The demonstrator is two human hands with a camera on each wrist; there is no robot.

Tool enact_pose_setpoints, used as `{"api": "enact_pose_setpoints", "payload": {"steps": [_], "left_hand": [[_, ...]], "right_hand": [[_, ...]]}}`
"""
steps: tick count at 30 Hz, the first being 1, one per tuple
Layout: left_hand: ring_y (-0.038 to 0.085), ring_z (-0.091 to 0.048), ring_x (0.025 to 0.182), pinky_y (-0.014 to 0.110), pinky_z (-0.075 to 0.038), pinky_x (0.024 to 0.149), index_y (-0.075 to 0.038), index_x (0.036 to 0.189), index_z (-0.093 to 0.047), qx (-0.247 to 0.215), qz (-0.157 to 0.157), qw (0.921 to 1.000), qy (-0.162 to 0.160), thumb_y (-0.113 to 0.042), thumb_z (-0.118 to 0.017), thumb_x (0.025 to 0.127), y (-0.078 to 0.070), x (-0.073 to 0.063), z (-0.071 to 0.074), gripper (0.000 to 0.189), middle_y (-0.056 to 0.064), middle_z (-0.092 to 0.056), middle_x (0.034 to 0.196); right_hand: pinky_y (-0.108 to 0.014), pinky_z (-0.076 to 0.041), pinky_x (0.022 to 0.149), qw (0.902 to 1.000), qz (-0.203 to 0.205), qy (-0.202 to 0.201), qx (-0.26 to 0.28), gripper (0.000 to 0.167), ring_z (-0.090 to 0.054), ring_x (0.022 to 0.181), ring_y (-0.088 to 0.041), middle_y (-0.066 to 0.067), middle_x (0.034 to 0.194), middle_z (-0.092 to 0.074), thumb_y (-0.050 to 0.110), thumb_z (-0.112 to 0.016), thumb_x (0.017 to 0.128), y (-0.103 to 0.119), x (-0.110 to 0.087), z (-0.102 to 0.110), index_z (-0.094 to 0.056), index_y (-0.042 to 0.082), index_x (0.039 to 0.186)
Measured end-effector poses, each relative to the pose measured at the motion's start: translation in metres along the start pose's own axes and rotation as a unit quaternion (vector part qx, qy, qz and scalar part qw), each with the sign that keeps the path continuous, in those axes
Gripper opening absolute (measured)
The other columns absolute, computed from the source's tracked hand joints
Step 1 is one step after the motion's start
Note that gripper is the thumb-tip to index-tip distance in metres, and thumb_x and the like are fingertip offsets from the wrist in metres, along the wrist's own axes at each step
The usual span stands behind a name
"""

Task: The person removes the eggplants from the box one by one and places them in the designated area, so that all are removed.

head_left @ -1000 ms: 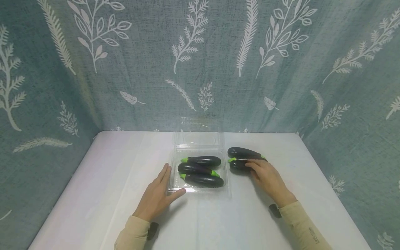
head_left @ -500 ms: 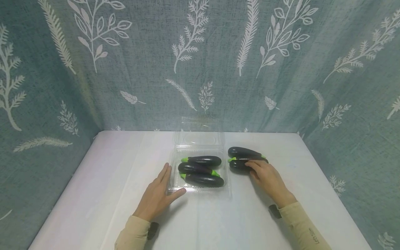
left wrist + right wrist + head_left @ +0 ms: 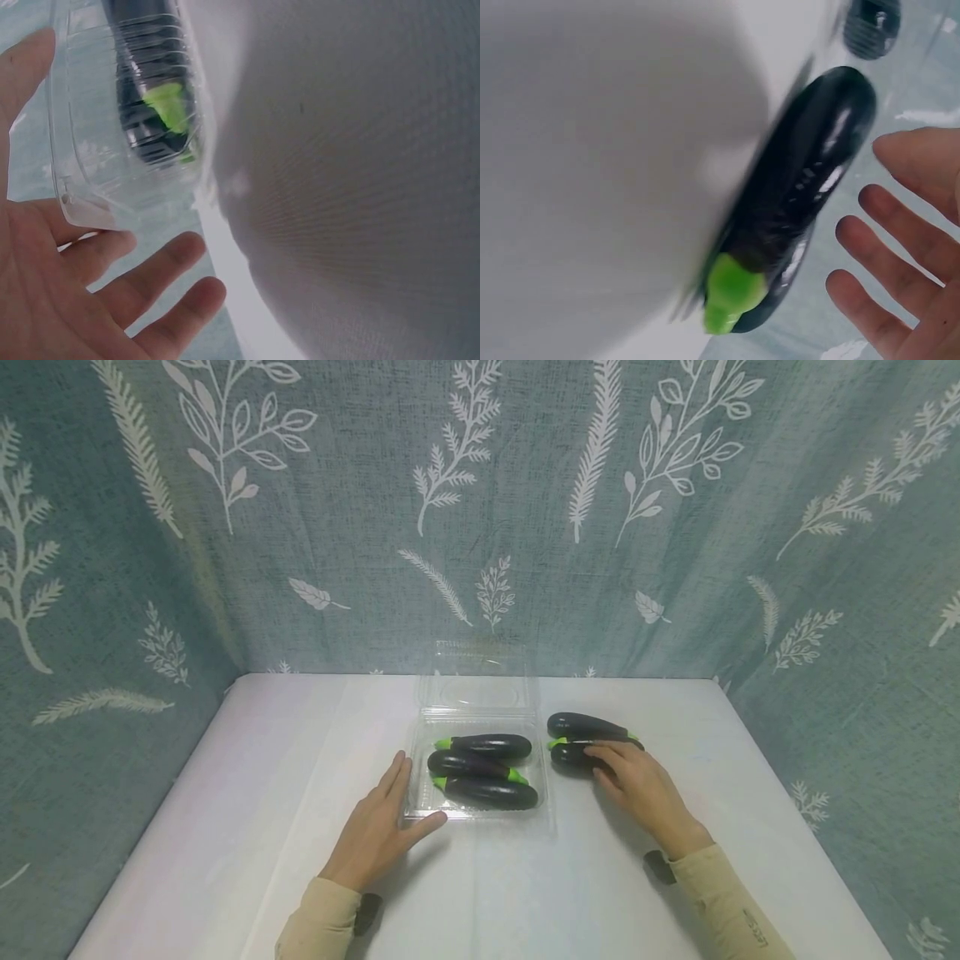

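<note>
A clear plastic clamshell box sits at the middle of the table with its lid tipped back. Three toy-like eggplants with bright green stems lie in it. My left hand is spread at the box's front left corner, fingers straight along the left wall, thumb at the front edge. To the right of the box, more dark eggplants lie close together. Over the nearest of them reaches my right hand, partly covering it. In the right wrist view its fingers are loosely extended beside an eggplant, not curled round it.
The white table is bordered by a green-grey curtain with white leaf prints at the back and both sides. The upright lid stands near the table's back edge. Dark wrist devices show under the sleeves.
The right hand's fingers have shifted very slightly left over the eggplant, and its thumb shows a little more. The left hand, the box and the eggplants have stayed where they were.
</note>
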State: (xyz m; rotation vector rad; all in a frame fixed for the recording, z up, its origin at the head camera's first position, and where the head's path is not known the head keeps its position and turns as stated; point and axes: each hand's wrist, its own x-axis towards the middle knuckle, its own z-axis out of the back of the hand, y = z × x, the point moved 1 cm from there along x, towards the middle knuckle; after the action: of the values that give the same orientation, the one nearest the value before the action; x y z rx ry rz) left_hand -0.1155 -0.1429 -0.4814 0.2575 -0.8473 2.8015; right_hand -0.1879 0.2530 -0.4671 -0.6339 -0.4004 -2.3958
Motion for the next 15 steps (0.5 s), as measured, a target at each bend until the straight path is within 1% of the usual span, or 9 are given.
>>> {"api": "enact_pose_setpoints", "payload": {"steps": [3, 5, 10, 15], "left_hand": [[0.044, -0.045, 0.137, 0.055, -0.040, 0.112, 0.001, 0.157, -0.031, -0.001, -0.001, 1.0000, 0.000, -0.066, -0.067, 0.088, -0.001, 0.000, 0.000, 0.103, 0.014, -0.028, 0.164], [0.044, -0.045, 0.137, 0.055, -0.040, 0.112, 0.001, 0.157, -0.031, -0.002, 0.000, 1.0000, 0.000, -0.066, -0.067, 0.088, -0.001, -0.001, 0.000, 0.103, 0.015, -0.028, 0.164], [0.044, -0.043, 0.139, 0.055, -0.039, 0.113, 0.001, 0.157, -0.031, -0.003, 0.000, 1.0000, 0.001, -0.066, -0.066, 0.089, -0.002, -0.001, 0.000, 0.102, 0.015, -0.028, 0.164], [0.044, -0.043, 0.139, 0.056, -0.039, 0.112, 0.001, 0.158, -0.030, -0.005, 0.003, 1.0000, 0.002, -0.067, -0.066, 0.088, -0.001, -0.001, 0.000, 0.103, 0.014, -0.027, 0.165]], "right_hand": [[-0.052, -0.053, 0.097, 0.9997, 0.004, -0.010, 0.023, 0.034, -0.065, 0.112, -0.035, -0.014, 0.122, -0.069, 0.009, -0.080, 0.086, 0.006, 0.004, 0.004, -0.071, 0.006, 0.120], [-0.052, -0.052, 0.098, 0.9992, -0.001, -0.011, 0.039, 0.035, -0.065, 0.114, -0.034, -0.012, 0.124, -0.069, 0.010, -0.079, 0.087, 0.012, 0.006, 0.007, -0.070, 0.007, 0.121], [-0.050, -0.051, 0.101, 0.9981, -0.016, 0.007, 0.060, 0.039, -0.062, 0.120, -0.031, -0.010, 0.128, -0.067, 0.014, -0.078, 0.090, 0.027, 0.013, 0.011, -0.068, 0.009, 0.127], [-0.048, -0.051, 0.102, 0.9967, -0.002, 0.013, 0.080, 0.042, -0.061, 0.122, -0.032, -0.011, 0.131, -0.066, 0.016, -0.077, 0.091, 0.041, 0.021, 0.013, -0.065, 0.006, 0.131]]}}
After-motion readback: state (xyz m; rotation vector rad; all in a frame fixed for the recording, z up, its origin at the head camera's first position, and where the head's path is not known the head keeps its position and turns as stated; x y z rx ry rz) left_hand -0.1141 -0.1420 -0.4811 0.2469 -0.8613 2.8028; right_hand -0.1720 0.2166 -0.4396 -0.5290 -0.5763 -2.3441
